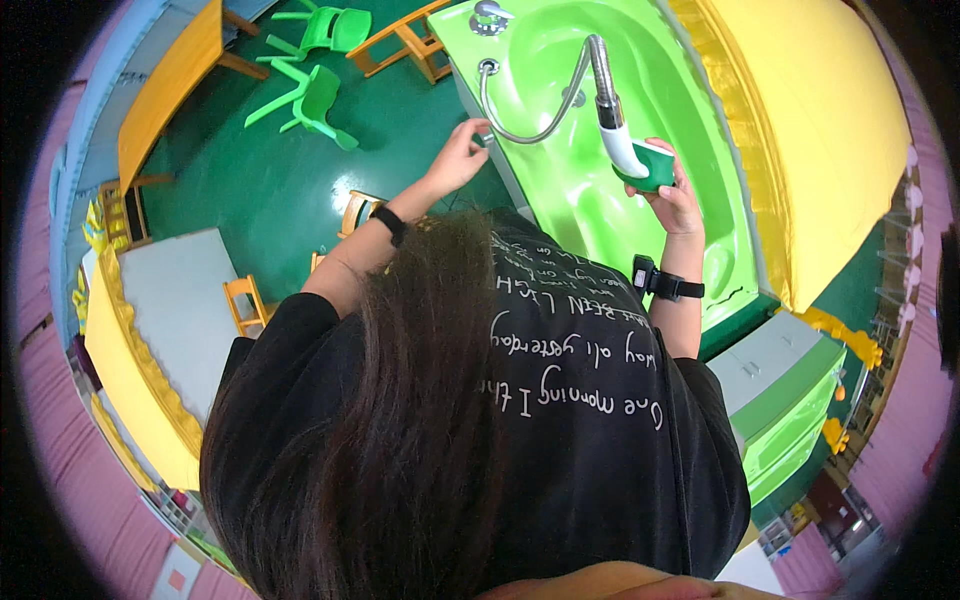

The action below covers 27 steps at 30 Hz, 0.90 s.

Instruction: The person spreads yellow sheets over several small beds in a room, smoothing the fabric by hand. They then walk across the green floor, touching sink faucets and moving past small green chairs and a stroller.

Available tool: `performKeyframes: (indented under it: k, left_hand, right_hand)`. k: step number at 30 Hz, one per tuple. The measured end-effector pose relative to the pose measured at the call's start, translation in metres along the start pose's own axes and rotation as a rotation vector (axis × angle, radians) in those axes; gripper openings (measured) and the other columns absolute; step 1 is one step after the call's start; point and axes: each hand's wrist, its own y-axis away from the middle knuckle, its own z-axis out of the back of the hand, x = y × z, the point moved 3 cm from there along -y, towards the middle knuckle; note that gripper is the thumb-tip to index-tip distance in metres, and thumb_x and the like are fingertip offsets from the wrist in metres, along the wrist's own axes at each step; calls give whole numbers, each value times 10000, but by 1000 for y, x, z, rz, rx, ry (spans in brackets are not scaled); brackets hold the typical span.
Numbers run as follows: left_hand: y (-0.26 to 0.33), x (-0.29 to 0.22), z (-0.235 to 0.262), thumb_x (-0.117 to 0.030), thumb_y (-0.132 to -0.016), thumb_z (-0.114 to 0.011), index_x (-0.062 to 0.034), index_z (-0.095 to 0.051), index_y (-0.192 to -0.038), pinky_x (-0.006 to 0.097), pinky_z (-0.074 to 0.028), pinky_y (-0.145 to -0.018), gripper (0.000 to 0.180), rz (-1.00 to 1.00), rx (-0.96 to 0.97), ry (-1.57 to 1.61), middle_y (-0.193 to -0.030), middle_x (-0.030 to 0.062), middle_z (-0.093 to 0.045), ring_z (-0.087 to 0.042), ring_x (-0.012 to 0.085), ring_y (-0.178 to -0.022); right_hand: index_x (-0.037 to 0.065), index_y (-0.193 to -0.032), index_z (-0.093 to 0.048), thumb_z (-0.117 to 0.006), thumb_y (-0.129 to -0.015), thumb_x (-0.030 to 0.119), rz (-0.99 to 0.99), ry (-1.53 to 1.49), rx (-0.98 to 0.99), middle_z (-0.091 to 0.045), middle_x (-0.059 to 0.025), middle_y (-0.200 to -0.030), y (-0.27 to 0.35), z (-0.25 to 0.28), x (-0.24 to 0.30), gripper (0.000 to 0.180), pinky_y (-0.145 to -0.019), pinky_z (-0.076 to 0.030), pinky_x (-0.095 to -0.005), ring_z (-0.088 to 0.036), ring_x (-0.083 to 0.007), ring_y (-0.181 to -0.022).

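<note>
My right hand (675, 205) is wrapped around the green and white shower head (652, 168), holding it above the bright green tub (725, 190). A silver flexible hose (535, 138) loops up from a hole at the tub's far left corner and joins the shower head's white handle through a chrome collar. My left hand (460, 158) hovers beside the tub's left edge, its fingers bent and apart. A small greyish spot shows at those fingertips, too small to tell apart from the tub edge. No water is visible coming from the shower head.
A chrome tap (489, 17) stands at the tub's far left corner. Yellow cloth (815, 120) covers a surface to the right. Green plastic chairs (310, 105) lie on the green floor at the left, near a wooden table (168, 90). A white-and-green cabinet (765, 360) is at the near right.
</note>
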Motion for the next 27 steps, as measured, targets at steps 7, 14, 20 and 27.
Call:
performKeyframes:
  k: [7, 14, 20, 27]
  left_hand:
    - [34, 28, 27, -7, -776, -480, -68, -398, -1175, 256, -444, -664, 412, 115, -121, 120, -1035, 87, -500, -526, 128, -718]
    - [47, 34, 21, 7, -798, -458, -82, -407, -1164, 230, -426, -641, 380, 150, -113, 225, -1005, 62, -520, -538, 115, -732]
    - [58, 43, 27, -1, -799, -455, -68, -430, -1122, 243, -442, -637, 330, 147, -149, 260, -927, 64, -555, -552, 121, -700]
    - [89, 58, 49, -7, -810, -449, -66, -431, -1125, 241, -436, -641, 321, 211, -224, 344, -922, 70, -557, -554, 126, -723]
  right_hand:
    - [45, -1243, -358, -673, -617, 230, -65, -68, 108, -510, -146, -1112, -42, 1, -20, 725, -732, -472, -362, -568, -270, -837]
    - [54, -1251, -358, -613, -697, 154, -177, -20, 125, -540, -128, -1052, -75, 3, -42, 618, -705, -470, -340, -573, -249, -803]
    - [69, -1262, -349, -591, -748, 94, -357, 72, -48, -566, -147, -986, -88, 19, -68, 569, -669, -474, -311, -606, -249, -780]
    - [64, -1231, -389, -725, -651, 184, -349, 484, -327, -587, -133, -924, -110, 32, -61, 681, -541, -460, -237, -635, -190, -688]
